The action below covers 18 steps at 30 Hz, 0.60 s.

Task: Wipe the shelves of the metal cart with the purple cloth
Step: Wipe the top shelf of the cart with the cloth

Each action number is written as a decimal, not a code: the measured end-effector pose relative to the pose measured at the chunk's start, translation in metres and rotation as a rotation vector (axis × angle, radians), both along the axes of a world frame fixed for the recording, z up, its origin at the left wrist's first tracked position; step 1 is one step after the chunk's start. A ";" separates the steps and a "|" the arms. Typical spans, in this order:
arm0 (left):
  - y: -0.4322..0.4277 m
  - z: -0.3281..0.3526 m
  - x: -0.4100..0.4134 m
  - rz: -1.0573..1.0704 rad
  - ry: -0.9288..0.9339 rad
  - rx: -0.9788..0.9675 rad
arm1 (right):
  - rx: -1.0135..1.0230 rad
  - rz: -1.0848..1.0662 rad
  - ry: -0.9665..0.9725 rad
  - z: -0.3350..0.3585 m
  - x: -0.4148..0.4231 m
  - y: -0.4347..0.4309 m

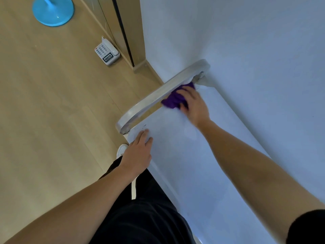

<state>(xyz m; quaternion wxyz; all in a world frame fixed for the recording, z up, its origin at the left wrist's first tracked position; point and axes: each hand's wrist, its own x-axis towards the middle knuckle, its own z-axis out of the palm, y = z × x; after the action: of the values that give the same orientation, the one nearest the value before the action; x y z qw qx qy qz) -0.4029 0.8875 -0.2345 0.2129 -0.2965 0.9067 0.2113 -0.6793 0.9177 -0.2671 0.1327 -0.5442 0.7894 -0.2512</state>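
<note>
Purple cloth (173, 100) lengthwise along cart handle (154, 97)

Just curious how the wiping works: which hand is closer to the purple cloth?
Right. The right hand holds the purple cloth beside the cart handle; the left hand rests flat on the shelf, apart from the cloth.
</note>
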 end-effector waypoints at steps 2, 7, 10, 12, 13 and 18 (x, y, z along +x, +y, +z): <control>0.001 0.001 -0.006 -0.003 -0.009 -0.001 | 0.029 -0.211 -0.008 0.000 -0.008 -0.001; 0.002 0.001 -0.030 -0.035 0.021 -0.024 | 0.052 -0.086 -0.001 0.001 0.025 -0.010; 0.004 0.001 -0.049 -0.078 0.049 -0.015 | 0.068 0.029 0.034 0.003 0.008 -0.003; 0.007 -0.001 -0.059 -0.100 0.046 0.006 | 0.073 -0.084 0.023 0.004 -0.009 0.000; 0.009 -0.003 -0.063 -0.113 0.033 0.018 | 0.078 -0.206 -0.005 0.004 -0.018 0.000; 0.016 -0.005 -0.072 -0.127 -0.016 0.045 | 0.153 -0.535 -0.067 0.008 -0.050 -0.001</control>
<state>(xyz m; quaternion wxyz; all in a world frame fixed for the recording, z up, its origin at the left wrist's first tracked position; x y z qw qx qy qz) -0.4744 0.9032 -0.2394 0.2397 -0.2355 0.9170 0.2151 -0.7294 0.9164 -0.2592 0.1283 -0.2960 0.9169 -0.2350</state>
